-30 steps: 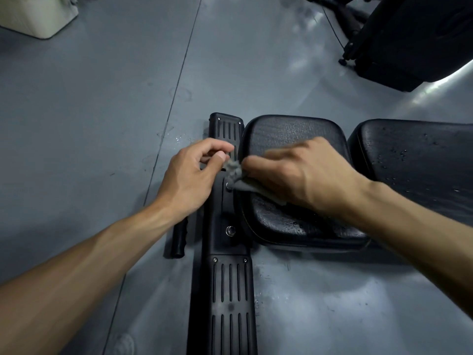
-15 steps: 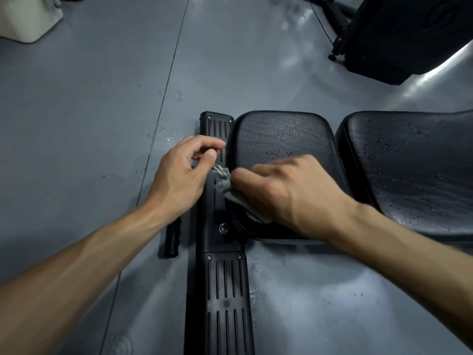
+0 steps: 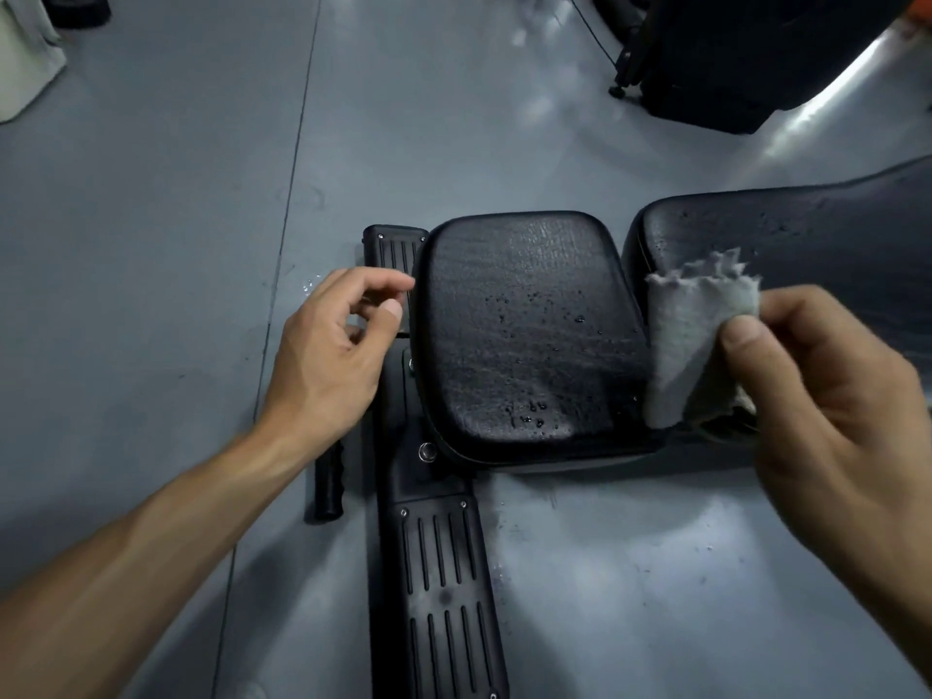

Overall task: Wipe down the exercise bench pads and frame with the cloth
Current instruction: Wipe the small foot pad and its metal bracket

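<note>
We're mid-wipe: right hand [image 3: 827, 396] pinches the cloth [image 3: 691, 340] above the seat pad's [image 3: 524, 335] right edge, left hand [image 3: 333, 355] loose and empty by its left edge over the frame [image 3: 444, 572]; next, probably press the cloth down on the droplets.

head cam | looks steeply down, close | over seat pad [image 3: 524, 335] | single view

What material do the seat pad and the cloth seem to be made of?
Seat pad: probably black vinyl or faux leather, with a grained, slightly glossy surface where droplets bead. Cloth: seemingly grey woven or terry fabric, matte, with a frayed upper edge.
</note>
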### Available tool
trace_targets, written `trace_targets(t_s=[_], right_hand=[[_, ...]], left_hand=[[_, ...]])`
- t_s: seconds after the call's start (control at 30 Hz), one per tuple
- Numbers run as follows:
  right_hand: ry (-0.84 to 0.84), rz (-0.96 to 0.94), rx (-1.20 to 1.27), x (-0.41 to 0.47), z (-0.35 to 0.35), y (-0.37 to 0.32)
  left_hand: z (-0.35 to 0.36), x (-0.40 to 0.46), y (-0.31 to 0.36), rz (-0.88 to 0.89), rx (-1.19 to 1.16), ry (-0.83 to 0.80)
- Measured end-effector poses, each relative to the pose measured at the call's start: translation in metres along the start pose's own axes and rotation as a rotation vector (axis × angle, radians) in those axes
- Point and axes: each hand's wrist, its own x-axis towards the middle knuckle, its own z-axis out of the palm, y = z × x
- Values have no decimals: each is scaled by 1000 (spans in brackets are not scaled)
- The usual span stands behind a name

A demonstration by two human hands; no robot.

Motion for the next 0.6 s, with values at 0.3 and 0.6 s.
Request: trace_targets(t_s=[0.3,0.6], right_hand=[[29,54,-45,-31,70,-14],[36,-151,-340,-29,125,-28]], left_hand=[[5,-5,11,93,67,-44],[6,-9,11,116,99,-25]])
